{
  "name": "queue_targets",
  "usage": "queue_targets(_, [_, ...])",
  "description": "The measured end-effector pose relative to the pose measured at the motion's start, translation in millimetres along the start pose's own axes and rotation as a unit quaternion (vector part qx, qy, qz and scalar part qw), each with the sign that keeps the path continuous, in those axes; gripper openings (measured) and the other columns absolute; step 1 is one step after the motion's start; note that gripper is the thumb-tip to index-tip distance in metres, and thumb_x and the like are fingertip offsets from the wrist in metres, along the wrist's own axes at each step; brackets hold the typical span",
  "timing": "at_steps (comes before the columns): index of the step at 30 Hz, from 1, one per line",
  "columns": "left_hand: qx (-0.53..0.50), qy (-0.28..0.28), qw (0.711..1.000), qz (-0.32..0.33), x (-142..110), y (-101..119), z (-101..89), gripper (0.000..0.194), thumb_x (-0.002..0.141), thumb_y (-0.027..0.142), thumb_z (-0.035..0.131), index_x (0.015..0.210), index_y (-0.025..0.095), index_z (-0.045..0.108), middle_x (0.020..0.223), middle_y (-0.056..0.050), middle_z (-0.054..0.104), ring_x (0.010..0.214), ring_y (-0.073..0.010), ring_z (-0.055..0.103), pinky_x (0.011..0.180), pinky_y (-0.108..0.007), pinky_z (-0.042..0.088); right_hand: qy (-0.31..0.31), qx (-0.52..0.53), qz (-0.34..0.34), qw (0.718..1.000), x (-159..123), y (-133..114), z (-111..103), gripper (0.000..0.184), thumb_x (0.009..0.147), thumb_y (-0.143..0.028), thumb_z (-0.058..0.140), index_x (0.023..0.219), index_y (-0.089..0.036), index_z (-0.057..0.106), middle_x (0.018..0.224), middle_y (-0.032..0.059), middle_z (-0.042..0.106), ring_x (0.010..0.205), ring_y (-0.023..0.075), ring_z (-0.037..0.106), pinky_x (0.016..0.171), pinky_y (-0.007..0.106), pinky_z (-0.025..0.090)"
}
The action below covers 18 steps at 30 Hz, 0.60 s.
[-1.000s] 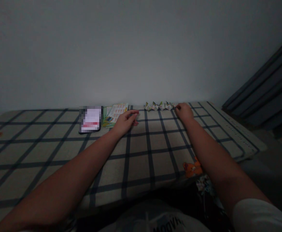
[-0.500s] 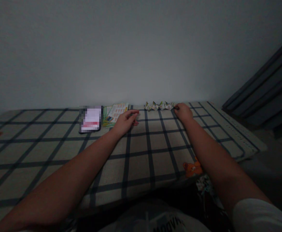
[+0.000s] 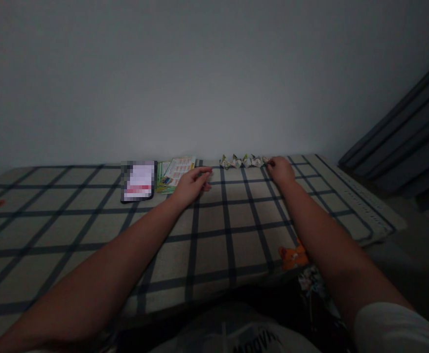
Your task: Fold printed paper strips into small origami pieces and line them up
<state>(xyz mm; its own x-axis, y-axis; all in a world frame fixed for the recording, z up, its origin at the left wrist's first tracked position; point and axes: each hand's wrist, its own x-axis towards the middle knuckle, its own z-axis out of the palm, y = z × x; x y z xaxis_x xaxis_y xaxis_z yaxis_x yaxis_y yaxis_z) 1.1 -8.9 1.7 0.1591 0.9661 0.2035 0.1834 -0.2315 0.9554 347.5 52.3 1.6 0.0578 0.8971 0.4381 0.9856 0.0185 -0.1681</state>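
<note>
Small, pointed folded-paper shapes, white with green print [image 3: 247, 161], stand in a row; the right hand [image 3: 281, 170] pinches its fingertips at the row's right end, its grip unclear. The left hand [image 3: 194, 181], loosely open, rests left of the row. At least four shapes show, plus one dark-edged phone-like device [image 3: 139, 180] and several green-and-white paper leaflets [image 3: 178, 169], their print illegible.

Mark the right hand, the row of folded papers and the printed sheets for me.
Right hand [image 3: 282, 170], head view: back of the hand.
Row of folded papers [image 3: 247, 162], head view: a piece mid-row.
Printed sheets [image 3: 178, 169], head view: top sheet's printed face.
</note>
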Motion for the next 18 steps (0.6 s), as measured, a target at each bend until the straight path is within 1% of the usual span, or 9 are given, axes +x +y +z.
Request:
queue_targets(3, [0.006,0.004,1.0,0.0,-1.0,2.2,0.5,0.039,0.089,0.041,0.061,0.119,0.018,0.067,0.073,-0.003,0.07,0.061,-0.0146,0.066,0.063,-0.028,0.052,-0.003,-0.029,0.001,1.0,-1.1,-2.3,-3.4,0.026,0.09,-0.02,0.05,0.103,-0.014,0.073,0.108,0.0161,0.068,0.1,0.0259,0.06,0.087,0.035,0.046])
queue_targets(6, [0.006,0.004,1.0,0.001,-1.2,2.9,0.6,0.039,0.089,0.041,0.061,0.119,0.017,0.067,0.072,-0.003,0.069,0.061,-0.0148,0.067,0.062,-0.027,0.051,-0.013,-0.047,-0.004,0.999,-2.9,-6.1,-5.7,0.027,0.09,-0.02,0.051,0.107,-0.015,0.072,0.11,0.0157,0.067,0.102,0.0254,0.06,0.085,0.034,0.046])
queue_targets(10, [0.023,-0.001,1.0,0.001,-0.3,1.5,-0.3,0.041,0.09,0.043,0.059,0.121,0.017,0.066,0.068,-0.002,0.067,0.061,-0.0149,0.067,0.061,-0.027,0.051,-0.026,-0.031,0.002,0.999,-4.7,-7.7,-5.2,0.028,0.088,-0.027,0.059,0.112,-0.018,0.07,0.114,0.0133,0.067,0.103,0.026,0.061,0.082,0.034,0.047])
queue_targets(13, [0.032,-0.002,0.999,0.007,0.0,0.4,-0.8,0.041,0.09,0.044,0.059,0.12,0.017,0.066,0.07,-0.003,0.068,0.062,-0.015,0.067,0.061,-0.027,0.051,-0.009,-0.013,0.003,1.0,-5.0,-4.8,-3.3,0.03,0.086,-0.032,0.062,0.113,-0.019,0.068,0.114,0.0123,0.067,0.104,0.0267,0.061,0.084,0.035,0.047])
queue_targets(18, [0.023,0.0,1.0,0.016,0.1,-1.4,0.0,0.043,0.088,0.046,0.061,0.119,0.017,0.067,0.069,-0.002,0.068,0.063,-0.0163,0.068,0.063,-0.028,0.051,0.004,0.004,0.006,1.0,-4.7,-2.2,-2.4,0.032,0.085,-0.033,0.062,0.112,-0.018,0.068,0.112,0.0122,0.067,0.103,0.0265,0.061,0.083,0.035,0.046])
